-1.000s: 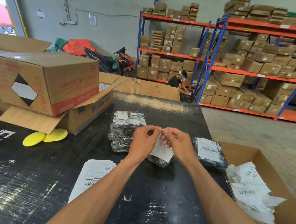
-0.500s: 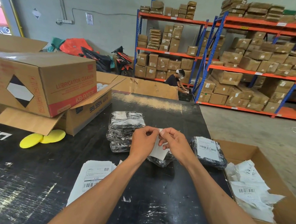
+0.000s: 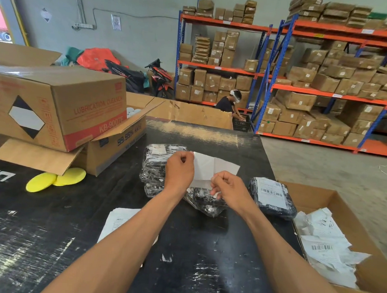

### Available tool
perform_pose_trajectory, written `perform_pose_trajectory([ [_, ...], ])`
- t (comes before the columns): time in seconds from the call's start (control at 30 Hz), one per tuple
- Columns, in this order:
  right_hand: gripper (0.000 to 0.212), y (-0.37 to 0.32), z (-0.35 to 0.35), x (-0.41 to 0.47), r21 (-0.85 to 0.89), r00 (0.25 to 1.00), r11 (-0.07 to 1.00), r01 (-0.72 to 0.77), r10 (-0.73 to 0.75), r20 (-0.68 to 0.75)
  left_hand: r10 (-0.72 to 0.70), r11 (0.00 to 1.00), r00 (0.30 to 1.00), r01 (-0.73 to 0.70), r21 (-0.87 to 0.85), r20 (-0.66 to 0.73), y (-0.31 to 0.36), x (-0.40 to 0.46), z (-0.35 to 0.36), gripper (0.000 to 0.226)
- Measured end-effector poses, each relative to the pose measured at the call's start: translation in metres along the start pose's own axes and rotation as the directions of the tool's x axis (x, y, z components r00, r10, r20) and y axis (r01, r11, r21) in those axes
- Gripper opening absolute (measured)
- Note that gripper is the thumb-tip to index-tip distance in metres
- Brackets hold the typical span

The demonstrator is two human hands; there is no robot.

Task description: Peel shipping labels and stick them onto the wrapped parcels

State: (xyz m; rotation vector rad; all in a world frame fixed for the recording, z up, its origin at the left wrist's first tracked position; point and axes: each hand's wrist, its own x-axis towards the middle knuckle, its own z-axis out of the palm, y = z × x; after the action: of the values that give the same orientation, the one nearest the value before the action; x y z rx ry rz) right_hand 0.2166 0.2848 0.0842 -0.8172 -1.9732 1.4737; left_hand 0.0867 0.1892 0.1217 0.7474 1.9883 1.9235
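Note:
My left hand [image 3: 179, 169] pinches the top left corner of a white shipping label [image 3: 211, 167], held up above the black table [image 3: 196, 247]. My right hand [image 3: 228, 188] pinches the strip of backing paper [image 3: 200, 184] at the label's lower edge, partly pulled away from it. Under my hands lies a shiny black wrapped parcel [image 3: 205, 203] with no label on it. A stack of wrapped parcels [image 3: 155, 164] stands behind my left hand. To the right lies a parcel with a barcode label on it [image 3: 272, 197]. A pile of label sheets [image 3: 119, 223] lies under my left forearm.
An open cardboard box [image 3: 350, 212] at the right table edge holds several discarded backing papers [image 3: 324, 245]. Stacked cartons [image 3: 62, 108] and yellow pads [image 3: 56, 179] stand at the left. A person [image 3: 229, 103] crouches by shelving racks [image 3: 325, 90] beyond the table.
My hands have moved apart: the left went up and left with the label, the right pulled the backing strip down, so the label now shows wide open between them.

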Motion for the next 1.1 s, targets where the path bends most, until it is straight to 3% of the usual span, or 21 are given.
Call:
perform_pose_trajectory([
  [0.7,0.018,0.043,-0.015,-0.024,-0.256,0.989,0.958,-0.129,0.144,0.039,-0.052,0.998,0.962,0.043,-0.038,-0.269,0.038,0.056,-0.074,0.049],
  [0.93,0.017,0.052,-0.002,-0.032,-0.565,0.946,0.813,-0.143,0.280,0.164,-0.059,0.994,0.896,0.012,-0.109,-0.440,0.051,0.068,-0.106,0.034],
  [1.1,0.020,0.044,0.036,-0.029,-0.702,0.912,0.712,-0.036,0.310,0.267,-0.030,0.997,0.903,-0.004,-0.079,-0.428,0.043,0.056,-0.094,0.023],
])
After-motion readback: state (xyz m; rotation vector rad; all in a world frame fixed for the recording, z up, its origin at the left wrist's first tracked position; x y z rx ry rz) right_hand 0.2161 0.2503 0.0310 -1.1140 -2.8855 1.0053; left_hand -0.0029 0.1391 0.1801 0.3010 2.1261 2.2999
